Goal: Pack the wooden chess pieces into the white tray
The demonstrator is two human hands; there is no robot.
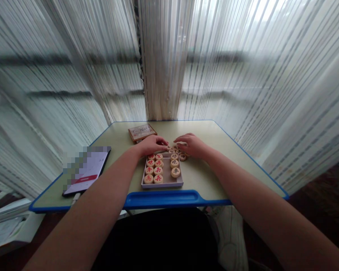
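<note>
A shallow open box (163,185) stands before me on the table. Red-marked Chinese chess pieces (158,170) fill two columns on its left side, and several black-marked pieces (174,163) line its right side. Beyond the box's far edge lies a cluster of loose black-marked pieces (178,151). My left hand (152,145) reaches over the far left corner, thumb and index finger closed at a Chinese chess piece (168,147) by the cluster. Spread over the cluster's right side is my right hand (193,145), its fingers apart and touching pieces; some fingertips are hard to make out.
A brown box lid (142,131) with dark characters lies behind my left hand. At the left, a tablet (87,169) rests near the table's blue edge, with a cable below it. Striped curtains (166,64) hang behind the table (214,177).
</note>
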